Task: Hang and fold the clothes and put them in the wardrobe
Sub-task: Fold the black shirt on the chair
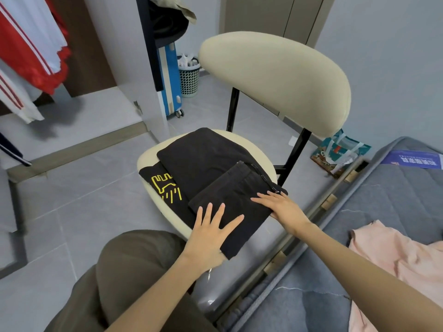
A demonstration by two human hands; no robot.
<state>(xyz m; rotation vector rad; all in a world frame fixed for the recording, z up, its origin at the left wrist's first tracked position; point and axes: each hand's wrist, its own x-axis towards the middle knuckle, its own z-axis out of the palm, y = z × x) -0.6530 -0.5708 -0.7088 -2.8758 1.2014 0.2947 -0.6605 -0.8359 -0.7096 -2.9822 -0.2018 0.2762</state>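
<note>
A cream chair (275, 75) stands in front of me with three folded black garments stacked on its seat. Lowest lies a black shirt with a yellow print (165, 188), over it a plain black folded garment (203, 159), and nearest me folded black trousers (237, 195). My left hand (211, 233) lies flat with spread fingers on the near end of the trousers. My right hand (280, 204) presses flat on their right edge. A pink garment (395, 250) lies loose on the bed at the right.
The open wardrobe (79, 109) is at the left, with red and white clothes (31, 51) hanging inside. A blue suitcase (171, 80) and a mesh bin (189, 77) stand behind the chair. A printed bag (340, 152) sits on the floor by the bed (383, 188).
</note>
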